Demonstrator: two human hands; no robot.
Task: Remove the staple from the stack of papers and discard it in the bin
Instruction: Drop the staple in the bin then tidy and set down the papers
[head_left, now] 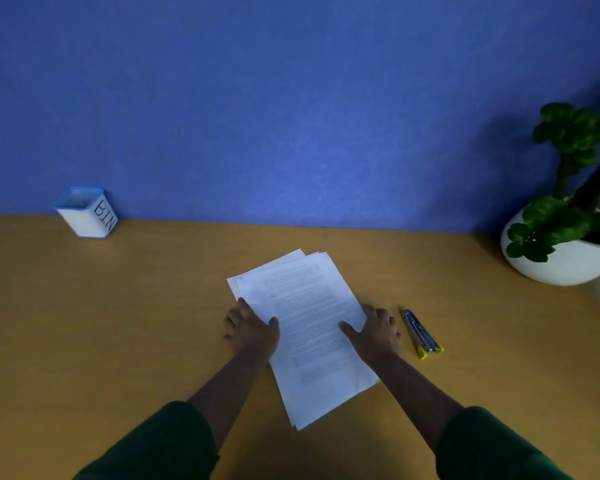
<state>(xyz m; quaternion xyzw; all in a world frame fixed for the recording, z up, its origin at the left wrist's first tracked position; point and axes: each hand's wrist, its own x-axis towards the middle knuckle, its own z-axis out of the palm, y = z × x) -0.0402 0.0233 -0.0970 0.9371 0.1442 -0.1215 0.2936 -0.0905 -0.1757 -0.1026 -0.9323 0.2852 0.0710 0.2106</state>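
Note:
A stack of printed white papers (305, 327) lies slanted on the wooden desk (118, 323), its sheets slightly fanned at the far end. My left hand (252, 329) grips the stack's left edge, thumb on top. My right hand (376, 332) holds the right edge the same way. No staple can be made out on the sheets. A metal staple remover with yellow tips (421, 336) lies on the desk just right of my right hand. A small white container with a blue rim, marked BIN (85, 213), stands at the far left against the wall.
A blue wall (291, 116) backs the desk. A white bowl-shaped pot with a green plant (568, 220) stands at the far right. My dark green sleeves cover both forearms near the bottom edge.

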